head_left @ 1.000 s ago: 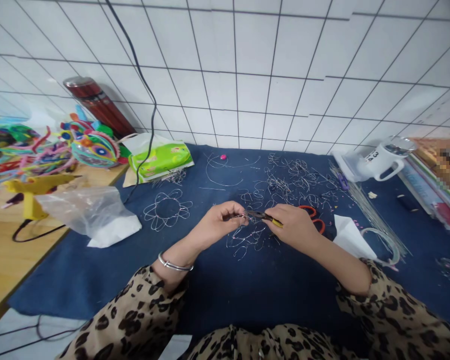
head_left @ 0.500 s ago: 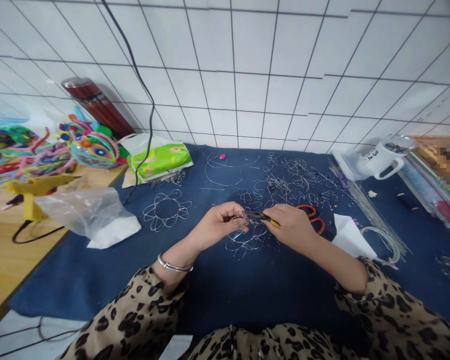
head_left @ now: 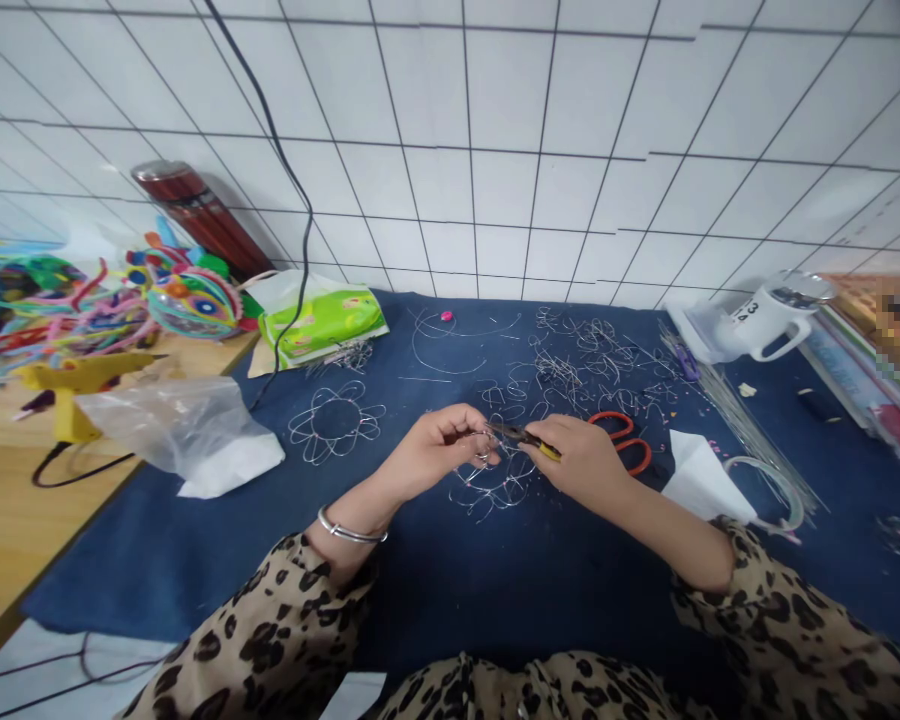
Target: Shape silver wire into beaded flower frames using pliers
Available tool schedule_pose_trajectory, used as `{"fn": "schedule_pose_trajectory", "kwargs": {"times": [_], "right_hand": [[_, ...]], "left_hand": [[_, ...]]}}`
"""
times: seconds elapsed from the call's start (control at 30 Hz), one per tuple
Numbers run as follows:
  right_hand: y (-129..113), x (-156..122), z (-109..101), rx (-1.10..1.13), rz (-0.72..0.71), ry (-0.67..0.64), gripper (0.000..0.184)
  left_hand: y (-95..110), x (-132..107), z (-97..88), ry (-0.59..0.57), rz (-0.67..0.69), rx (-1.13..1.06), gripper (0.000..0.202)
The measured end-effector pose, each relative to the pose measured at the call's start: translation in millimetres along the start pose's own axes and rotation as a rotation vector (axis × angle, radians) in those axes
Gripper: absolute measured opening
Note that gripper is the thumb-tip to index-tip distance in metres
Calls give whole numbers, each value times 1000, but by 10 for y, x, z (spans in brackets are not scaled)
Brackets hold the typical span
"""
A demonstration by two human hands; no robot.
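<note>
My left hand (head_left: 439, 450) is closed in a pinch on a thin silver wire shape (head_left: 491, 480) that hangs down over the dark blue cloth (head_left: 450, 590). My right hand (head_left: 581, 455) is closed round small pliers with yellow handles (head_left: 529, 438). The pliers' tip meets the wire at my left fingertips. A silver bangle (head_left: 345, 530) circles my left wrist. Both sleeves have a leopard print.
A finished wire flower (head_left: 335, 418) lies left of my hands. Several bent wires (head_left: 577, 365), orange scissors (head_left: 626, 440) and white paper (head_left: 701, 470) lie behind and to the right. A white mug (head_left: 765, 320), a clear plastic bag (head_left: 176, 425), a yellow glue gun (head_left: 75, 385) and a green tissue pack (head_left: 322, 320) stand around.
The wire shape has turned slightly in my left fingers and the pliers have shifted a little along it. Both hands stay in the same place.
</note>
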State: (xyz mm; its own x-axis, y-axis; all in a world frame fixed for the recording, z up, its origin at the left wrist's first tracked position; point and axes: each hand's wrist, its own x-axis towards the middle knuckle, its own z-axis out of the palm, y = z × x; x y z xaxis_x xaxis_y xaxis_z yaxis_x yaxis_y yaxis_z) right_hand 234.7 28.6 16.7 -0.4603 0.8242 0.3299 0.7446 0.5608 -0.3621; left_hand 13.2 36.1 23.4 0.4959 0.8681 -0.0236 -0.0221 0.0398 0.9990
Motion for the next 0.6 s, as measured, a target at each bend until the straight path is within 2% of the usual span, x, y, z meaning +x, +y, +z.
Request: {"fn": "schedule_pose_trajectory", "kwargs": {"times": [0.3, 0.6], "right_hand": [[-43, 9, 4, 181, 110, -75, 17], [-68, 15, -28, 178, 119, -77, 15]], "left_hand": [[-1, 2, -3, 28, 17, 9, 11], [-27, 6, -7, 45, 82, 10, 12]]}}
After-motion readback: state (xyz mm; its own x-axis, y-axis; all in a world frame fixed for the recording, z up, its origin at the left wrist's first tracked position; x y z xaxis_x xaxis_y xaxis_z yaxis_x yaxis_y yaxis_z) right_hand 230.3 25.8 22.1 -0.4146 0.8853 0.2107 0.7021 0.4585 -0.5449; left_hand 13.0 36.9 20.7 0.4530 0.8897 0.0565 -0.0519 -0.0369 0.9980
